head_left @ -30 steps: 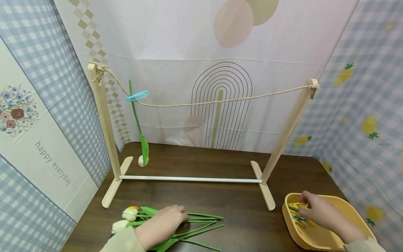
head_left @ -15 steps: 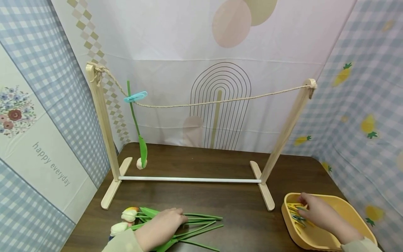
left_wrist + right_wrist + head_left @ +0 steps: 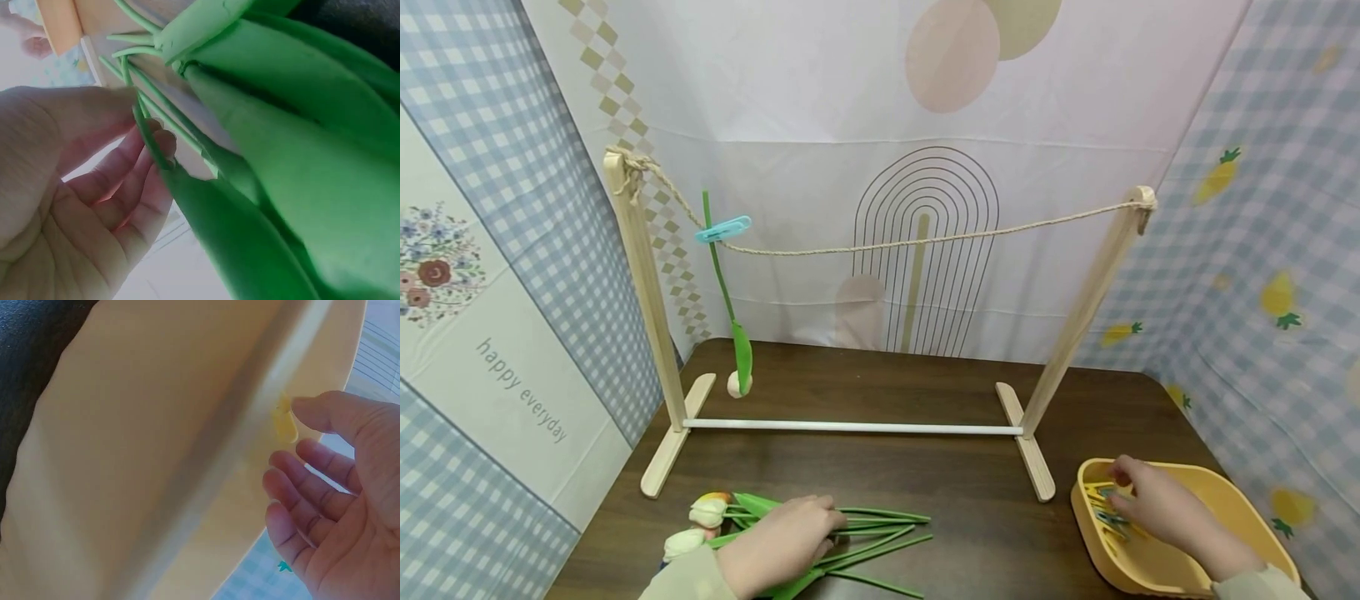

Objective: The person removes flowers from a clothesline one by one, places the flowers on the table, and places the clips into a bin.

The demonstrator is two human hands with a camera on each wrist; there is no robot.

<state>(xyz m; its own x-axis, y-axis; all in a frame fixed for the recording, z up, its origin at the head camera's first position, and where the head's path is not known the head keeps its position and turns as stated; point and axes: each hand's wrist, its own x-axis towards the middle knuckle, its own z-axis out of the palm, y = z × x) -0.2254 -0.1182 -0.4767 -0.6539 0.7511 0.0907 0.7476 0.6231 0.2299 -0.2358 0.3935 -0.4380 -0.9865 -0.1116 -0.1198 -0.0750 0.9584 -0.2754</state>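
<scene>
On the table, my left hand point(image 3: 782, 542) lies over a bunch of artificial tulips with white heads point(image 3: 685, 543) and green stems point(image 3: 887, 525). The left wrist view shows thumb and fingertips pinching one thin tulip stem point(image 3: 147, 134) just above its leaf point(image 3: 231, 231). My right hand point(image 3: 1168, 508) reaches into a yellow tray point(image 3: 1240, 533), above several yellow and bluish clothespins point(image 3: 1108, 521). In the right wrist view its fingers are loosely bent and spread, with a yellow clothespin point(image 3: 285, 422) close to the thumb tip and nothing gripped.
Behind the hands stands a wooden frame with a left post point(image 3: 651, 292), a right post point(image 3: 1082, 321) and a white crossbar point(image 3: 850, 427). A sagging twine point(image 3: 887, 247) joins the posts. One tulip point(image 3: 742, 354) hangs head down from it by a blue clothespin point(image 3: 724, 229).
Both hands stay nearly in place, the right one over the clothespins. The hanging tulip bobs slightly, and the head view has shifted a little.
</scene>
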